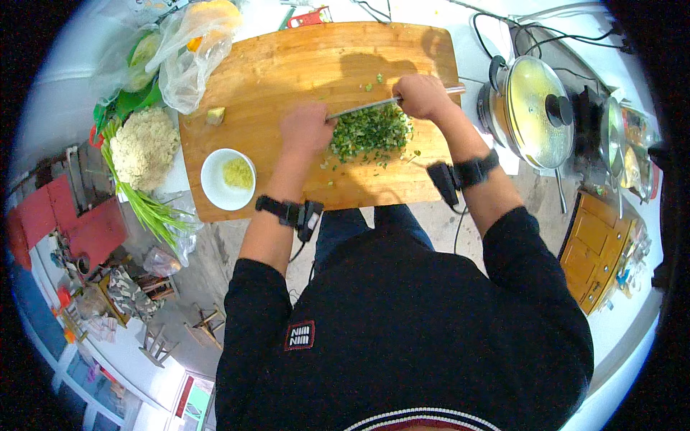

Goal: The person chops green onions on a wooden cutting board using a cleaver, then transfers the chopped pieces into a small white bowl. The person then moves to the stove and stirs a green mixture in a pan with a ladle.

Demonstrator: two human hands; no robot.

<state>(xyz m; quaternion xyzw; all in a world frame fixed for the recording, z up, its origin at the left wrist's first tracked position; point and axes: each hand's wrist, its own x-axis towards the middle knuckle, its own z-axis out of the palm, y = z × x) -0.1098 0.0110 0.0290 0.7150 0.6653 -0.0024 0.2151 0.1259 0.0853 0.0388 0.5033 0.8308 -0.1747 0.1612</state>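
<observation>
On a wooden cutting board [269, 70] lies a heap of finely chopped green vegetables [369, 132]. A knife [366, 105] spans the heap's far edge, its blade seen nearly edge-on. My right hand [423, 97] is closed around the knife near its handle, which sticks out to the right. My left hand [307, 128], somewhat blurred, has its fingers on the blade's left end. A white bowl [212, 186] with a pale yellow minced food stands at the board's near left corner. A small pale chunk [215, 116] lies beyond the bowl.
Left of the board are a cauliflower [144, 148], long green stalks [145, 210] and clear plastic bags [188, 70]. A lidded pan [539, 113] stands to the right, with black cables [566, 35] behind it. A red-handled tool [310, 18] lies past the far edge.
</observation>
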